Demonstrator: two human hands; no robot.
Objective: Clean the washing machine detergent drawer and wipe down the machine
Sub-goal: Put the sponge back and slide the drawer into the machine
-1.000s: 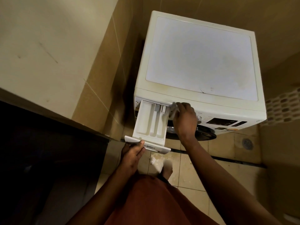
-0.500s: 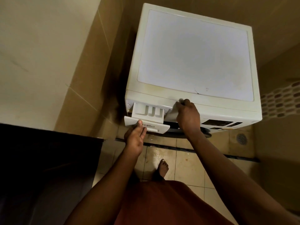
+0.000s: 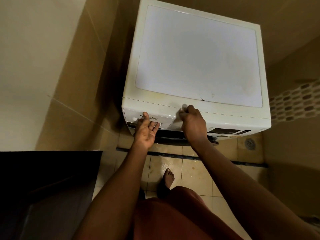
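Top-down view of a white washer point(image 3: 199, 54) standing in a tiled corner. The drawer point(image 3: 167, 119) sits in the upper left of the front panel, pushed in flush with it, its face bearing a printed logo partly covered by the thumb. The left hand point(image 3: 147, 131) lies palm up against the drawer front: fingers extended with their tips in the handle recess, thumb resting on the face above it; nothing is gripped. The right hand point(image 3: 194, 123) rests on the front top edge just right of the drawer, back of the hand upward, fingers curled under; whether they enclose anything cannot be told. A dark display point(image 3: 225, 131) runs along the panel further right, and the dark door point(image 3: 173, 136) shows below both hands. A short crack point(image 3: 202, 99) marks the lid near its front edge. On the wet tile floor point(image 3: 190, 174): one bare foot point(image 3: 168, 177), and a round drain point(image 3: 250, 143) at right.
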